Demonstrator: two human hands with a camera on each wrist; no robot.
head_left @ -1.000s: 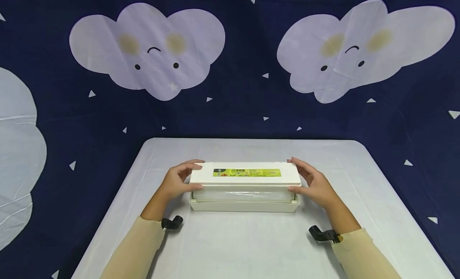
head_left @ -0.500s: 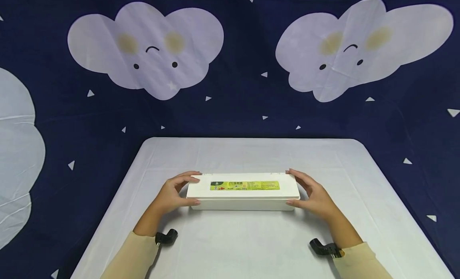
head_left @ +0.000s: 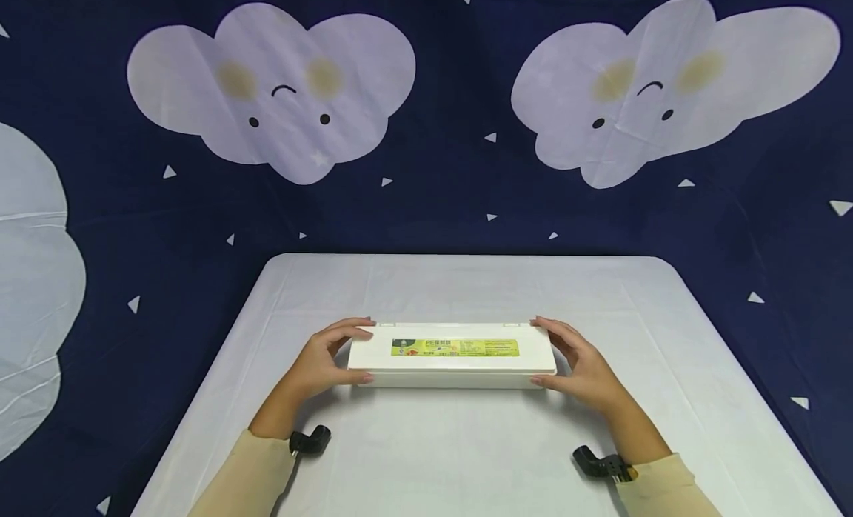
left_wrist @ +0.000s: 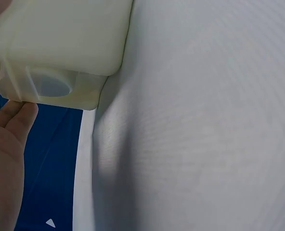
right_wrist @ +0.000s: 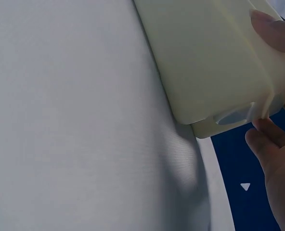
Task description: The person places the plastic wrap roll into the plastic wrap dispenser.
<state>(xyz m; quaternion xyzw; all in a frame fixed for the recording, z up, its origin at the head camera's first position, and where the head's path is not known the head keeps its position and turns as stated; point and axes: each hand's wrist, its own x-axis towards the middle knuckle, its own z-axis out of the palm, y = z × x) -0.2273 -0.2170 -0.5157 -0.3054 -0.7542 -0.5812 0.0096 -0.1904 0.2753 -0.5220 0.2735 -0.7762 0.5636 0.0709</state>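
Observation:
A long white cling film box lies across the table, its lid down on the base and a green-yellow label on top. My left hand grips the left end, thumb at the front edge and fingers round the back corner. At the other end my right hand holds it the same way. Both wrist views show the box's end walls, with part of a roll visible through an opening in the left one. The thumb of the right hand presses the front side in the right wrist view.
The box stands on a white cloth-covered table with rounded far corners. Behind it hangs a dark blue curtain printed with white clouds and small triangles. A black wrist camera sits at the left cuff, another at the right.
The lid, raised above the base with the film roll showing a second ago, has come down and now covers the roll. Both hands moved down and toward the person with it.

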